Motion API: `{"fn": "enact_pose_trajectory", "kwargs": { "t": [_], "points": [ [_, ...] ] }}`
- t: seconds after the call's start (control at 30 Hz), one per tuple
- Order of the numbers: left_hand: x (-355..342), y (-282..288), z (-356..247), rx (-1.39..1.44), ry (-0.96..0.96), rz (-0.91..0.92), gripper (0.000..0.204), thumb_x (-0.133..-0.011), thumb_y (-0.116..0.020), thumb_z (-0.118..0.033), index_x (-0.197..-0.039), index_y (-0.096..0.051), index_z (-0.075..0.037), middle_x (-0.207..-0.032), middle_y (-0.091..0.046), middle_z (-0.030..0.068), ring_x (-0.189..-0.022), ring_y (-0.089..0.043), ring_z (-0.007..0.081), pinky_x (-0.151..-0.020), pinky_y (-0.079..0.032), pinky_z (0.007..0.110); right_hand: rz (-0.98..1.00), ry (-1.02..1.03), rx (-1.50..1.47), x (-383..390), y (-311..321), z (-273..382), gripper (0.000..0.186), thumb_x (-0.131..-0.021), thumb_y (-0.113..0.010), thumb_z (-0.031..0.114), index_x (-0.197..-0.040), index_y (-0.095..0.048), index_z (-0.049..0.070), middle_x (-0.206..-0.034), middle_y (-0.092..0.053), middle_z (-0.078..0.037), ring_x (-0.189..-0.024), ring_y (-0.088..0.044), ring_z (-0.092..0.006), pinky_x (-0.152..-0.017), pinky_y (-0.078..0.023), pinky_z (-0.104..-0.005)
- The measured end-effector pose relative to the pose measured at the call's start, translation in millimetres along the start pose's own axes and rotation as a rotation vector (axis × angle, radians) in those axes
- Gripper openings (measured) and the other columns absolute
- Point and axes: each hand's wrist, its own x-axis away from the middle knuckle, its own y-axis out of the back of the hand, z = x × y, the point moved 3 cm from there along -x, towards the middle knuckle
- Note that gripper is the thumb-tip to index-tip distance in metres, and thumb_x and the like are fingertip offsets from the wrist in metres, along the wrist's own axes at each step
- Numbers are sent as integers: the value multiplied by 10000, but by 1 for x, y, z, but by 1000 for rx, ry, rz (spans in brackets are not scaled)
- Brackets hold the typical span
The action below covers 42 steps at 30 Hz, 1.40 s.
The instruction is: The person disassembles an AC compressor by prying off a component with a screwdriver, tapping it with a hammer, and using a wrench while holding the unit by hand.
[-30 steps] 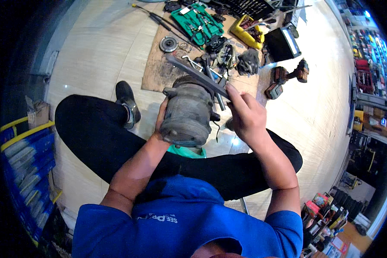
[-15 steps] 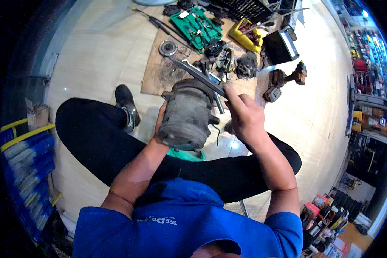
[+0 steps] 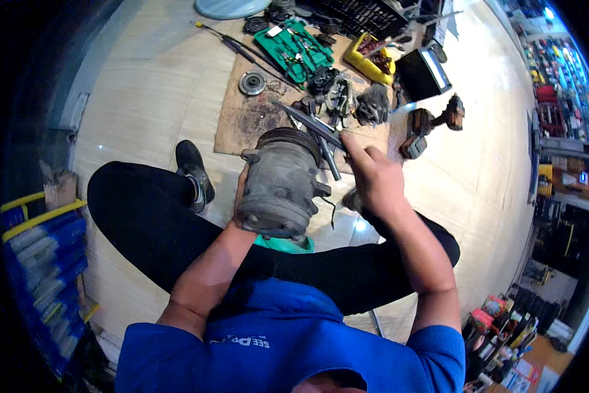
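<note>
A grey, grimy air-conditioning compressor (image 3: pixel 278 187) with a ribbed pulley end is held up above my lap, that end pointing away from me. My left hand (image 3: pixel 241 195) grips it from the left side and below; most of its fingers are hidden behind the body. In my right hand (image 3: pixel 378 178) is a long, dark, flat metal tool (image 3: pixel 307 123), slanting up and left just beyond the pulley end. Whether it touches the compressor I cannot tell. A round metal clutch plate (image 3: pixel 252 83) lies on the cardboard beyond.
Stained cardboard (image 3: pixel 232 124) covers the floor ahead, bearing a green tool case (image 3: pixel 293 49), dark gloves (image 3: pixel 373 105) and a metal-handled tool (image 3: pixel 327 154). A yellow container (image 3: pixel 371 62), black box (image 3: pixel 424 75) and cordless drill (image 3: pixel 453 112) stand right. Something green (image 3: pixel 285 244) shows below the compressor.
The compressor has tipped slightly, showing more of its pulley end. The dark tool's tip has moved a little right and toward me. Both hands keep their grips.
</note>
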Motion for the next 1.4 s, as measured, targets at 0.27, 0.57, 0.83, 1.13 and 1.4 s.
{"fn": "enact_pose_trajectory", "kwargs": {
  "t": [0.27,0.57,0.83,1.13,1.4],
  "points": [
    [2,15,2,-11,15,-66,779,-953,-300,-649,-1403,-442,-29,-1287,-563,268,-1065,-615,469,-836,-535,650,-15,-123,-340,-7,-2,-2,512,-879,-646,100,-1377,-539,157,-831,-641,-136,-720,-640,-326,-687,-516,-390],
    [13,-1,6,-55,121,-5,844,-915,-375,-687,-1444,-401,-31,-1366,-517,261,-1144,-591,447,-916,-515,621,47,-348,-1022,2,-45,-4,373,-886,-729,160,-1190,-625,-29,-964,-641,-132,-875,-604,-176,-761,-485,-303],
    [20,-2,8,-48,219,66,877,-897,-395,-710,-1483,-358,-59,-1427,-468,250,-1211,-556,433,-954,-491,617,34,-423,-1072,-18,-39,9,376,-879,-737,192,-1141,-624,-53,-794,-634,-51,-748,-554,-107,-674,-481,-286],
    [16,12,25,11,263,-3,834,-911,-392,-669,-1478,-373,-57,-1424,-487,225,-1230,-552,410,-1003,-465,595,-89,-212,-668,-45,-11,15,295,-923,-654,214,-1057,-629,-47,-934,-668,-255,-863,-649,-416,-722,-516,-436],
    [8,3,7,-65,160,27,750,-940,-382,-604,-1424,-442,-34,-1359,-547,217,-1171,-599,375,-976,-503,552,69,63,-305,2,-4,5,329,-842,-650,5,-1167,-612,40,-872,-631,-162,-780,-640,-361,-675,-514,-409]
  ]
}}
